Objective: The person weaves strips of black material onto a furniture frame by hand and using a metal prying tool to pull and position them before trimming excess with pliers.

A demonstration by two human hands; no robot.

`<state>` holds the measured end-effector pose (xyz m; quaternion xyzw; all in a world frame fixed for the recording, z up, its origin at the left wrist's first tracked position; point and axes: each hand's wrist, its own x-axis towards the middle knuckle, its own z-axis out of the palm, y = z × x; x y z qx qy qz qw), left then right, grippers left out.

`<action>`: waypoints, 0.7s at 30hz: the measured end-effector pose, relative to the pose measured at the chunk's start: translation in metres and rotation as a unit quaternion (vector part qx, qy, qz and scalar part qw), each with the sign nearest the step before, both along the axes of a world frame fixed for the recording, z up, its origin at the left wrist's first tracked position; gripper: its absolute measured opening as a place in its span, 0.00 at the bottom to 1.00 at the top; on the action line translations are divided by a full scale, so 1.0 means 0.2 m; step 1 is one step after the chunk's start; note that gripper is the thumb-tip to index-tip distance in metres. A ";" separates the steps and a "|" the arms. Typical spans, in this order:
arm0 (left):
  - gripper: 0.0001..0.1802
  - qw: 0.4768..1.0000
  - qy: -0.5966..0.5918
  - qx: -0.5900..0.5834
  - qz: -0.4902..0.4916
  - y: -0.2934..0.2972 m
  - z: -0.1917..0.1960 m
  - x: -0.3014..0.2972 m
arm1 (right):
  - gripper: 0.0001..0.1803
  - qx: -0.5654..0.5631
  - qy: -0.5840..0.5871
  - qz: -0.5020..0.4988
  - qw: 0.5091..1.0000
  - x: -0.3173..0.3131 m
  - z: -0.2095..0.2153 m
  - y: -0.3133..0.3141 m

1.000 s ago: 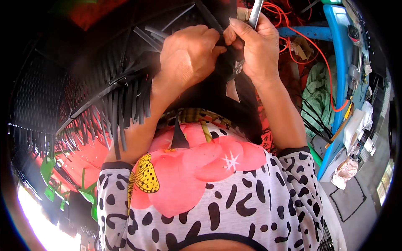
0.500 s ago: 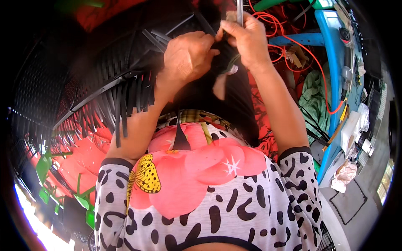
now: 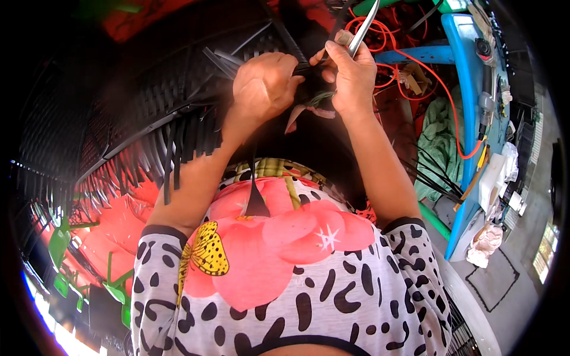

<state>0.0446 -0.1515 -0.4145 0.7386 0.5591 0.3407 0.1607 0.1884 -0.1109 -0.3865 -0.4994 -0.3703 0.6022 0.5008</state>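
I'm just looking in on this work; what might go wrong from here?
The tapering metal tool in the right hand is close to the left hand, so a slip might nick a finger. Loose black strips hang over the left forearm and could snag on it. The orange hose lies looped just beyond the right hand and might get caught.
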 end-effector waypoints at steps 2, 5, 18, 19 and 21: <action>0.12 1.000 0.010 -0.004 -0.006 0.01 0.00 0.00 | 0.06 -0.011 0.000 0.014 1.000 0.00 0.00 0.02; 0.12 1.000 0.000 -0.005 -0.013 0.02 0.04 0.02 | 0.06 0.002 -0.023 0.010 1.000 0.01 0.01 0.03; 0.10 0.997 -0.026 0.037 -0.058 0.00 -0.05 -0.02 | 0.14 0.127 -0.582 -0.169 0.785 1.20 0.23 0.09; 0.10 0.998 -0.029 0.026 -0.056 0.00 -0.06 -0.03 | 0.12 0.151 -0.605 -0.226 0.748 1.36 0.22 0.12; 0.11 0.999 -0.026 0.002 -0.047 -0.01 -0.06 -0.04 | 0.11 0.139 -0.690 -0.281 0.653 1.67 0.31 0.13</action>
